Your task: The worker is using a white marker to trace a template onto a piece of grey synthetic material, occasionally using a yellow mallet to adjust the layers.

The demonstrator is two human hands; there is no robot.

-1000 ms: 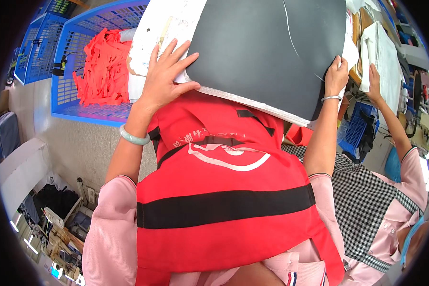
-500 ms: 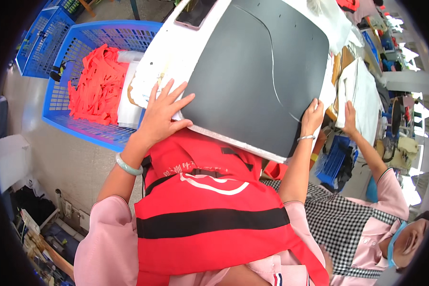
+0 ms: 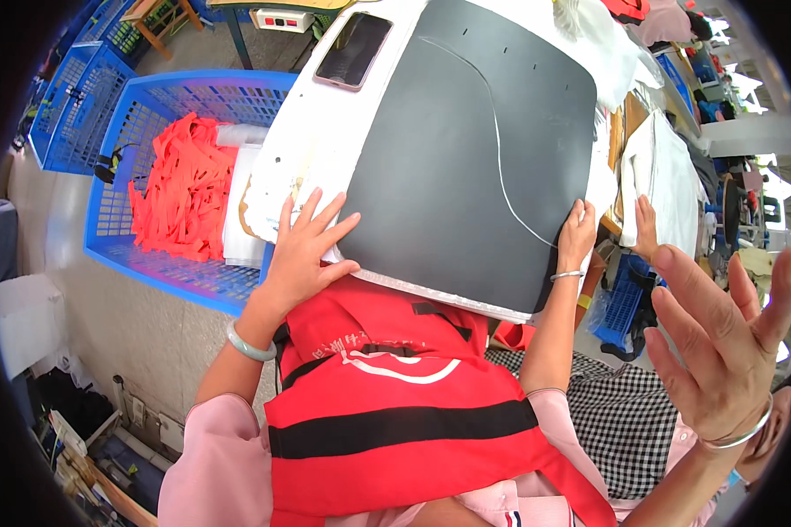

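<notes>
A stack of dark grey sheets (image 3: 466,167), with white edges showing along its front, lies on a white tabletop (image 3: 312,132). A thin white thread (image 3: 498,140) curves across its top. My left hand (image 3: 308,246) rests with fingers spread at the stack's front left corner. On the right side, my right hand (image 3: 576,233) has its fingers curled together against the stack's edge, near the front right corner. What lies under those fingers is hidden. A red apron (image 3: 404,465) with a black band covers my front, below the table edge.
A phone (image 3: 354,51) lies at the far left of the tabletop. A blue basket (image 3: 176,285) holds red fabric strips (image 3: 185,189). On the right, a co-worker's raised hand (image 3: 712,351) is close by; another person's hand (image 3: 646,228) touches white cloth (image 3: 664,176).
A co-worker's hand has come up into view at the right. The table and basket sit slightly lower in the picture. Both my hands keep their places at the stack.
</notes>
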